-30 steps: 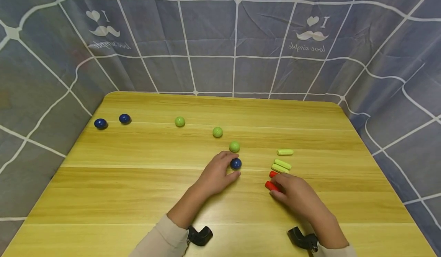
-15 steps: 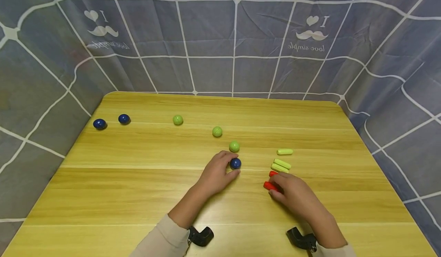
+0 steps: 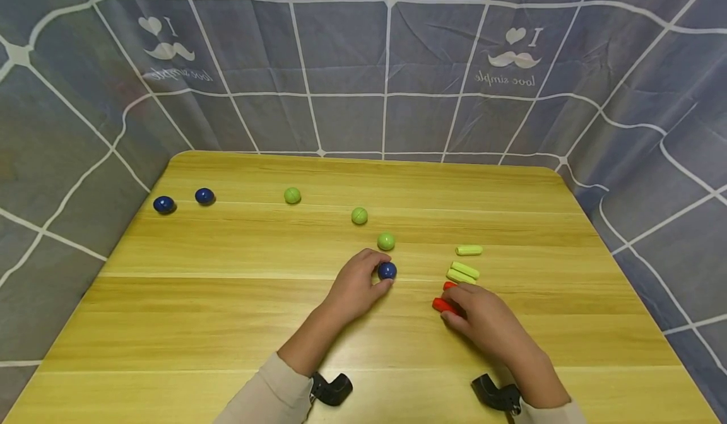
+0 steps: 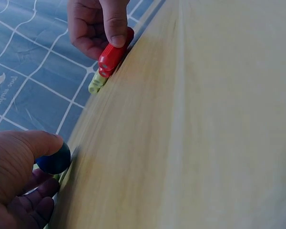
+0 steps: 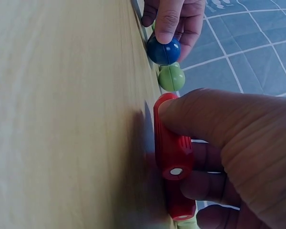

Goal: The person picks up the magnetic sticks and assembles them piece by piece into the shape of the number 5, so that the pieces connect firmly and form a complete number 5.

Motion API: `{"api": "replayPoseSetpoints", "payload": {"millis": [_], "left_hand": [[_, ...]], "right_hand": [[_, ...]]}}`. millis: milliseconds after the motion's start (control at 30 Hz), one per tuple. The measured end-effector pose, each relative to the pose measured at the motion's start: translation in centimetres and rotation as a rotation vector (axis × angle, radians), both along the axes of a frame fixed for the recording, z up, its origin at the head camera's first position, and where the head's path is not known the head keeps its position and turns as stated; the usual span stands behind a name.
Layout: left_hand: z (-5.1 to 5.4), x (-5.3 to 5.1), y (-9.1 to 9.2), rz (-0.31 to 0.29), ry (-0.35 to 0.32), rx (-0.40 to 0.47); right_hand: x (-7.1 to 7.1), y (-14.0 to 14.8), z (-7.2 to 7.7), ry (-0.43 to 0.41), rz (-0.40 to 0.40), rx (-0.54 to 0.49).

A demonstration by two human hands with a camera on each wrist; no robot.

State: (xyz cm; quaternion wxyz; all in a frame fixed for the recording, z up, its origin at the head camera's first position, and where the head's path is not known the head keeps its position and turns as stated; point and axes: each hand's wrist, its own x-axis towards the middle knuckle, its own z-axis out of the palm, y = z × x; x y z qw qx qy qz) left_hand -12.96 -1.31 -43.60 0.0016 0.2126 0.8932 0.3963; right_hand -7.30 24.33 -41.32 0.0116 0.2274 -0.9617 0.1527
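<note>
My left hand [image 3: 353,288] pinches a glossy dark blue ball [image 3: 388,270] between thumb and fingers, low over the table. Just beyond that ball sits a green ball [image 3: 386,241]. To the right, my right hand [image 3: 488,317] holds a short red rod [image 3: 443,305], its thumb pressing on the side in the right wrist view; a pale metallic disc shows in the rod's end [image 5: 176,171]. A second red rod [image 3: 450,285] lies beside it, partly hidden by the fingers. Two yellow-green rods [image 3: 465,268] lie side by side just past the red ones.
Another yellow-green rod [image 3: 469,250] lies farther back. Two more green balls [image 3: 360,216] stand toward the back middle, and two blue balls [image 3: 165,205] near the left edge. A grey grid-patterned curtain [image 3: 352,64] surrounds the wooden table [image 3: 199,323]. Each wrist wears a black mount [image 3: 332,389].
The red rod in my right hand has shifted slightly left. The farthest green ball has rolled a little back and left. My left hand has hardly moved.
</note>
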Motion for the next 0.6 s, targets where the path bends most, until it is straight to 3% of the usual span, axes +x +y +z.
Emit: {"api": "replayPoseSetpoints", "payload": {"millis": [333, 600], "left_hand": [[0.5, 0.5, -1.1, 0.003, -0.06, 0.066], [1.1, 0.9, -2.1, -0.024, -0.013, 0.091]], "right_hand": [[0.0, -0.4, 0.1, 0.056, 0.045, -0.036], [-0.2, -0.8, 1.0, 0.028, 0.072, -0.082]]}}
